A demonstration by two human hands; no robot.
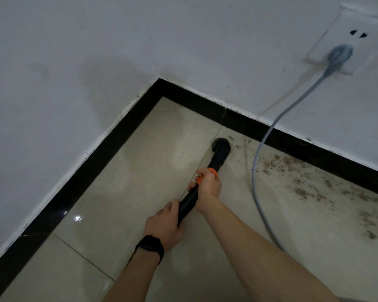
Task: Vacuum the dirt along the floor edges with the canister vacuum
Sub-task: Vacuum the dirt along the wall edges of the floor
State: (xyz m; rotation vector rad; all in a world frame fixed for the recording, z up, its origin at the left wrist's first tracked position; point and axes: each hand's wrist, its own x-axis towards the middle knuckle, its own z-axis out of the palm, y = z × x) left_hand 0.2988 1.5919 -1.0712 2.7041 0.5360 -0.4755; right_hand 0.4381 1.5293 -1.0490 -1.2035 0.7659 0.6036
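A black vacuum wand [214, 164] with an orange ring slants down to a round black nozzle [222, 143] on the beige tile floor, close to the black skirting. My right hand [207, 186] grips the wand just below the orange ring. Further back, my left hand [164, 223] grips the wand's lower end; a dark watch sits on that wrist. Brown dirt [314, 184] lies scattered on the tiles along the right-hand skirting, starting right beside the nozzle. The canister itself is out of view.
Two white walls meet in a corner [159, 79] with black skirting [79, 177] along both. A grey power cord [262, 153] runs from a plug in the wall socket [338, 53] down across the floor to the right of the nozzle.
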